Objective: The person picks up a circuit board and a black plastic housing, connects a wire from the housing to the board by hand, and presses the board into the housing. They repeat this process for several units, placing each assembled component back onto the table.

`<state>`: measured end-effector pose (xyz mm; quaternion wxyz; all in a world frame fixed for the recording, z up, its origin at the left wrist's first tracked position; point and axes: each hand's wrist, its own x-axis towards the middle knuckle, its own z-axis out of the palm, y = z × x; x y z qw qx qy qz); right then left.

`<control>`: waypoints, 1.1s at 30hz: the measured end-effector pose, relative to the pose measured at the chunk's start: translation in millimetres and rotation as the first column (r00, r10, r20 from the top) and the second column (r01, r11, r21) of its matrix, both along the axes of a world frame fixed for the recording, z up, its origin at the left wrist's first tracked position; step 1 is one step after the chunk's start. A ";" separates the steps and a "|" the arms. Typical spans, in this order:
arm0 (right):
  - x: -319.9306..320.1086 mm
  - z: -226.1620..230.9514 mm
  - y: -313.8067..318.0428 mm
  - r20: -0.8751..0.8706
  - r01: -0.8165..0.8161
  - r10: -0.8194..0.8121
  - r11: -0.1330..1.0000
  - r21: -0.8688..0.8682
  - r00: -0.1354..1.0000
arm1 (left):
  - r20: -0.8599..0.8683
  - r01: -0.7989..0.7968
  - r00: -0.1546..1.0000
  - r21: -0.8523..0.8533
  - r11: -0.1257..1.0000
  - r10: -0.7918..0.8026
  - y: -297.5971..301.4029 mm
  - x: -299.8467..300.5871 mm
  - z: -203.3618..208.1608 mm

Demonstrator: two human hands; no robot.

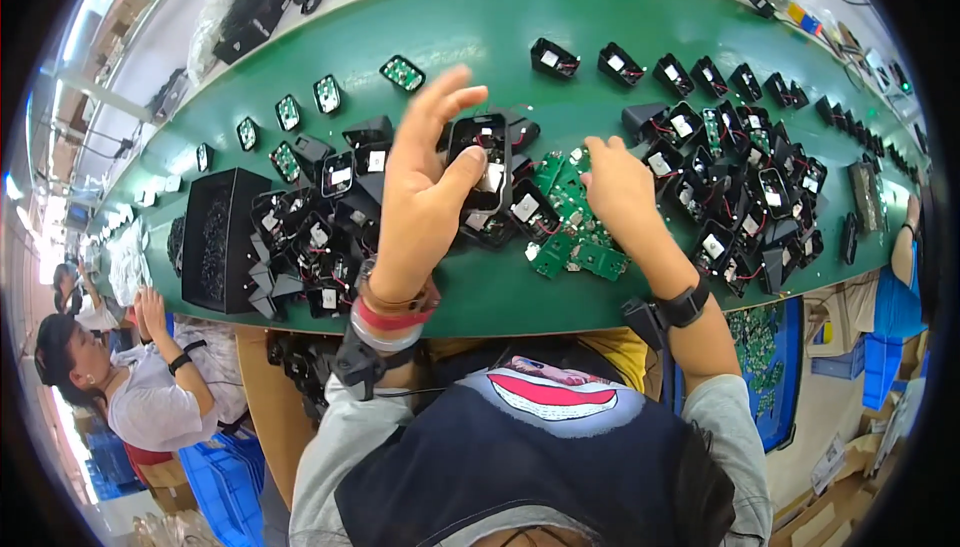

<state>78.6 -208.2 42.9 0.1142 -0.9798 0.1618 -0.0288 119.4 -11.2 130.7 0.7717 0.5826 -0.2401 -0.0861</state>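
My left hand [415,202] holds a black plastic housing [490,127] with a white part and wires inside. The thumb presses over its inner side, while the other fingers stretch upward, slightly blurred. To the right, my right hand [622,192] reaches over a loose pile of green circuit boards [575,212]. Its fingers are bent and the fingertips close on a board [577,156] at the pile's upper edge. Under and beside the held housing lie more black housings [530,209], with white parts and red wires showing.
Black housings are heaped at left [320,242] and right [745,192] on the green table [480,27]. Spaced housings form a row [620,62] along the far side. A black bin [208,237] stands left. A person [150,377] sits at left; a blue tray of boards [765,367] is below.
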 end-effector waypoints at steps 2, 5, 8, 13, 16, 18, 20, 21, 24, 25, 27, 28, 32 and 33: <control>-4.6 -1.2 -4.1 0.136 -0.054 0.039 0.992 0.114 0.990 | -0.136 0.054 0.989 -0.007 0.999 -0.054 8.1 3.4 -20.2; -2.7 -1.0 -9.7 0.151 -0.054 0.027 0.983 0.175 0.988 | -0.349 0.143 0.924 -0.070 0.987 -0.158 -0.7 7.1 -34.0; -22.1 22.3 -12.4 0.454 -0.102 -0.017 0.966 0.236 0.891 | -0.113 0.083 0.990 0.014 0.996 -0.081 -13.1 11.2 -54.6; -52.5 77.0 5.4 0.264 -0.125 -0.177 0.555 0.822 0.948 | -0.068 0.074 0.995 0.118 0.990 -0.066 -16.5 2.0 -59.1; -42.4 83.8 31.8 0.381 -0.310 -0.021 0.541 0.782 0.925 | 0.342 -0.089 0.939 0.184 0.979 0.021 -21.4 2.7 -61.6; -34.2 82.4 39.0 0.379 -0.324 0.045 0.615 0.719 0.924 | 0.344 -0.126 0.937 0.182 0.975 0.057 -22.5 0.5 -61.6; -32.6 83.8 42.9 0.350 -0.303 0.056 0.639 0.708 0.935 | 0.359 -0.163 0.929 0.179 0.970 0.090 -19.9 1.5 -61.0; -32.4 85.0 44.9 0.322 -0.277 0.058 0.667 0.692 0.945 | 0.357 -0.169 0.929 0.181 0.969 0.095 -17.9 1.4 -59.1; -33.0 83.5 47.6 0.302 -0.266 0.068 0.679 0.684 0.951 | 0.321 -0.169 0.943 0.250 0.954 0.083 -17.4 -2.1 -56.5; -33.0 81.9 48.3 0.305 -0.275 0.083 0.693 0.666 0.949 | 0.363 -0.177 0.928 0.244 0.953 0.080 -17.5 -2.3 -58.4; -29.2 79.9 53.9 0.346 -0.259 -0.024 0.615 0.744 0.938 | 0.403 -0.181 0.913 0.240 0.954 0.072 -17.6 -1.9 -60.2; -27.9 79.7 55.8 0.376 -0.256 -0.132 0.528 0.810 0.917 | 0.403 -0.189 0.911 0.223 0.956 0.086 -17.6 -1.5 -59.3; -28.7 76.1 51.4 0.347 -0.208 -0.213 0.489 0.847 0.913 | 0.203 0.037 0.978 0.109 0.993 -0.058 -15.6 -3.5 -56.8; -28.1 73.3 51.9 0.348 -0.209 -0.210 0.492 0.845 0.914 | 0.150 0.134 0.980 0.012 0.991 -0.135 -16.0 -3.9 -56.9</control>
